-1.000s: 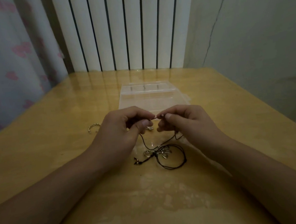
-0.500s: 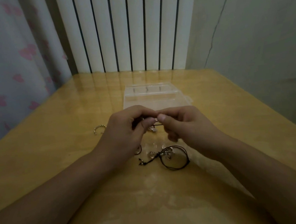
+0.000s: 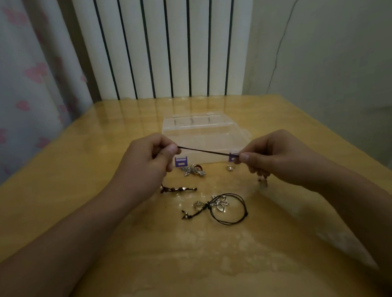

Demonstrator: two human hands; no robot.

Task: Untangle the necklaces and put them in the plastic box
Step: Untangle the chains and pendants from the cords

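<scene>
A: Where is the cord?
B: The left hand (image 3: 146, 162) and right hand (image 3: 272, 157) each pinch one end of the dark cord (image 3: 203, 151), stretched before the plastic box (image 3: 203, 135).
A: And the other necklace?
B: The looped necklace (image 3: 228, 208) lies on the surface (image 3: 73, 185).

A glossy yellow wooden table (image 3: 75, 209) carries a clear plastic box (image 3: 203, 133), a looped black cord necklace (image 3: 230, 208) and silver charms (image 3: 193, 170).

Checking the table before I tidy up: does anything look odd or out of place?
Mostly loose jewellery scattered in front of the plastic box instead of inside it: a black cord necklace, a beaded piece, pendants. The table also shows pale blotchy patches.
</scene>
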